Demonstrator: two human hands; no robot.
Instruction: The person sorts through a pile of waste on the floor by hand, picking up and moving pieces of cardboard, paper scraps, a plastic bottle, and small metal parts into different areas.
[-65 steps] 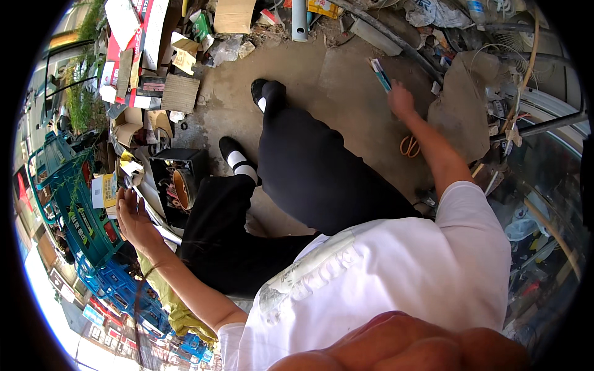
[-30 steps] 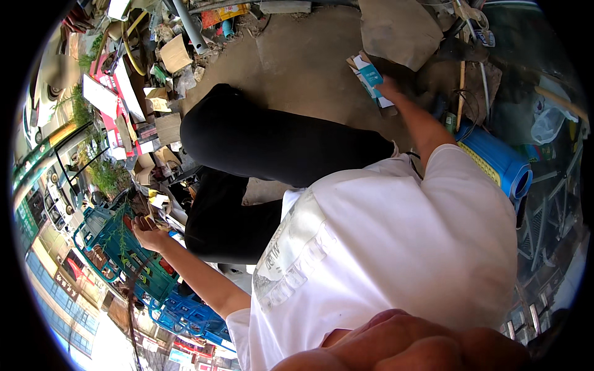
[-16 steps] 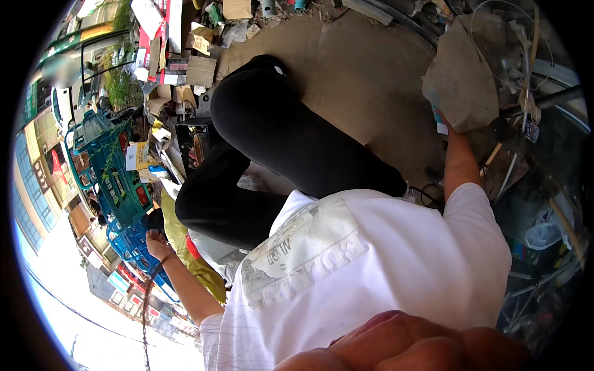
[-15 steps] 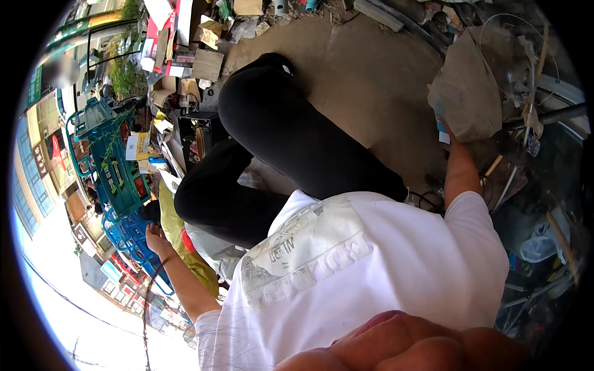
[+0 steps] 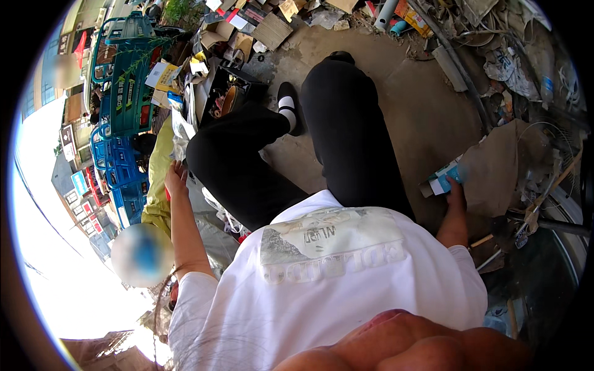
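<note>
My right hand [image 5: 456, 193] is closed round a small blue-and-white carton [image 5: 445, 178], low on the right. Just beyond that hand lies a large brown sheet [image 5: 495, 162], likely cardboard or paper; whether the hand also touches it I cannot tell. On the left, my left hand [image 5: 177, 177] hangs beside a yellow-green sack [image 5: 159, 162] and some pale plastic sheeting [image 5: 180, 143]. Its fingers are loosely stretched, with nothing visible held in them. Between both arms, my black-trousered legs are bent and spread over the bare ground.
Flattened boxes and scraps [image 5: 272, 31] line the far edge. A black open box [image 5: 238, 89] stands beyond my left knee. Teal and blue cargo tricycles [image 5: 127, 93] are at the left. Rods, plastic and litter [image 5: 510, 71] crowd the right; a dark bar [image 5: 455, 68] crosses there.
My view has swung, so the surroundings shift across it. My right hand is lower and closer to my body, and the carton in it shows more fully. My legs appear farther apart.
</note>
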